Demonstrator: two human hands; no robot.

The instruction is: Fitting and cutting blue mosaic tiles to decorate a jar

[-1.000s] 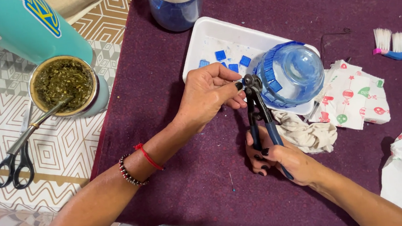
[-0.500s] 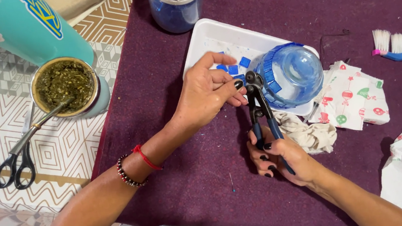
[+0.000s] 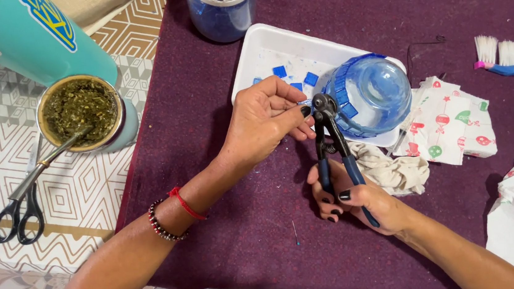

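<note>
My right hand (image 3: 356, 199) grips the blue handles of a pair of wheeled nippers (image 3: 331, 138), jaws pointing away from me. My left hand (image 3: 262, 120) pinches a small blue glass tile (image 3: 304, 104) and holds it at the nipper jaws. Just beyond them stands a white tray (image 3: 264, 51) with loose blue tiles (image 3: 280, 71) and a clear glass globe (image 3: 369, 94) partly covered with blue tiles.
A purple cloth (image 3: 239, 226) covers the table. A jar of blue tiles (image 3: 221, 8) stands at the back. On the left are a cup of green herb (image 3: 80, 110) with a metal straw, a teal flask (image 3: 30, 34) and scissors (image 3: 18, 209). To the right lie patterned napkins (image 3: 450, 124), a rag (image 3: 392, 170) and a small brush (image 3: 503, 58).
My left hand has shifted slightly, bringing the small tile up to the nipper jaws. My right hand keeps its hold on the handles in nearly the same place.
</note>
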